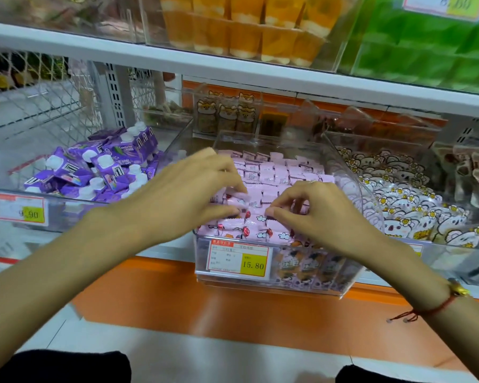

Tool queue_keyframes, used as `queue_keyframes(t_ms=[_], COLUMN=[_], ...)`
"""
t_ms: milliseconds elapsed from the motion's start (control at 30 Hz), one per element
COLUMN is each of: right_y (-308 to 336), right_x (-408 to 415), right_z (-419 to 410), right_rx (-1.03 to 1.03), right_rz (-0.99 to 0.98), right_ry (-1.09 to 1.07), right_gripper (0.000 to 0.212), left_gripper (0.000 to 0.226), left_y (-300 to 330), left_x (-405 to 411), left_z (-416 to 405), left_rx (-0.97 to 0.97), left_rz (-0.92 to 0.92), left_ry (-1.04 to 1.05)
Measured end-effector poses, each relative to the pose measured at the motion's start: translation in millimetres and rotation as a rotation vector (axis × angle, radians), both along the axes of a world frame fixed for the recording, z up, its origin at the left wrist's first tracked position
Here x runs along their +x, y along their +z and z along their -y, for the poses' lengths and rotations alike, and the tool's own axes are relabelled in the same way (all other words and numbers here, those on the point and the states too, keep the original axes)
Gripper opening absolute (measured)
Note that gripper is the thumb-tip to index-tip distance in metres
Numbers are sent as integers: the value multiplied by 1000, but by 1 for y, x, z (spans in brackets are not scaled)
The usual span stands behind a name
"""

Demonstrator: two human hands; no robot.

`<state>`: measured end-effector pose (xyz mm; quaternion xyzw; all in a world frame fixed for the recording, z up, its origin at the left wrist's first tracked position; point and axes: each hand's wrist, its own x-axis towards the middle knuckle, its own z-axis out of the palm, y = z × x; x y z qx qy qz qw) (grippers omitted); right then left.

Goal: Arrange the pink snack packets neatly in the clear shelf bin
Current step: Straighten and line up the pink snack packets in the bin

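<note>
Beside a bin of purple packs point(94, 167), a person's left hand point(194, 192) and right hand point(313, 214) each pinch pink snack packets point(271, 172) in the front rows of the clear shelf bin point(351, 189) — mid-straightening, it appears. Next, likely, squaring those loose front packets into line with the tidier back rows — white flower-print packs point(415, 205) sit right.

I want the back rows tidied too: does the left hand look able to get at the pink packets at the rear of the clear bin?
Probably yes. The clear bin is open-topped, and the left hand already hovers over the pink packets with nothing between.
</note>
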<state>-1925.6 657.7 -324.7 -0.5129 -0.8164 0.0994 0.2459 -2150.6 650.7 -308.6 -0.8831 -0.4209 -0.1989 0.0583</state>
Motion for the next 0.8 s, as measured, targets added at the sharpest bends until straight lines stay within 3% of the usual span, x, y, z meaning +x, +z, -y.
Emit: queue_keyframes(t_ms=[200, 333, 400, 467, 567, 700, 800], right_y=[-1, 0, 2, 4, 5, 4, -1], right_x=[5, 4, 1, -7, -24, -53, -70], right_z=[1, 3, 4, 6, 7, 0, -8], right_rx=[-67, -24, 76, 164, 177, 98, 0], right_rz=[-21, 37, 54, 26, -92, -163, -66], right_ry=[55, 50, 37, 36, 88, 126, 166], right_gripper=[18, 15, 14, 13, 15, 14, 19], left_gripper=[30, 34, 27, 28, 32, 40, 44], left_y=[-11, -14, -15, -16, -14, -23, -34], left_x=[7, 7, 1, -8, -22, -22, -17], left_z=[-6, -1, 6, 12, 16, 17, 19], left_rx=[-12, 1, 21, 72, -29, -288, -446], left_rz=[-245, -249, -3, 356, 823, 957, 970], left_ry=[103, 56, 19, 46, 162, 236, 217])
